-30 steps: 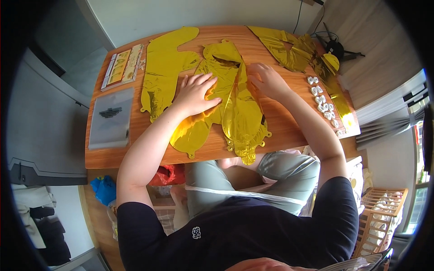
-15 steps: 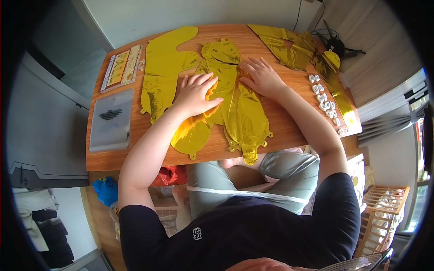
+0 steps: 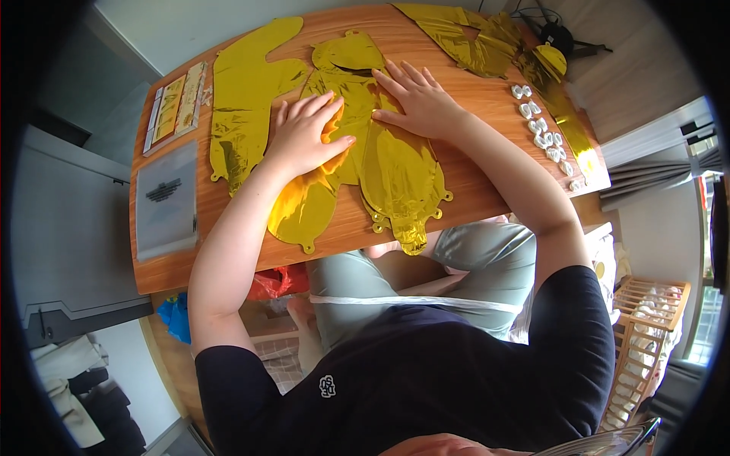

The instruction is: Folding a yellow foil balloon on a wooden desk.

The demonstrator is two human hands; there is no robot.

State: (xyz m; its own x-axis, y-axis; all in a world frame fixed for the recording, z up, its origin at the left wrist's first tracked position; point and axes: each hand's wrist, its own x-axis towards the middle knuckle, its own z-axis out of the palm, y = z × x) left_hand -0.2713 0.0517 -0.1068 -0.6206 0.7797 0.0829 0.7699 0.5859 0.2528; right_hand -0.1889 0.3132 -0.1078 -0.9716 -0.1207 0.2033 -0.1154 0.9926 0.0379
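Note:
Several flat gold foil balloons [image 3: 395, 171] lie overlapped on the wooden table [image 3: 471, 194] in front of me. My left hand [image 3: 304, 137] presses palm-down on the left part of the pile, fingers spread. My right hand [image 3: 414, 95] lies flat on the upper middle of the pile, fingers pointing left. Neither hand grips anything. Another flat gold foil balloon [image 3: 247, 91] lies to the left of my left hand.
A clear plastic bag [image 3: 166, 201] and a flat packet with yellow strips [image 3: 173, 106] lie at the table's left end. More crumpled gold foil [image 3: 471, 34] and small white pieces [image 3: 544, 133] sit at the right end. A wooden rack [image 3: 646, 311] stands on the floor at right.
Both hands have shifted slightly across the gold balloons, still pressing them flat; my right hand slid a little toward the left.

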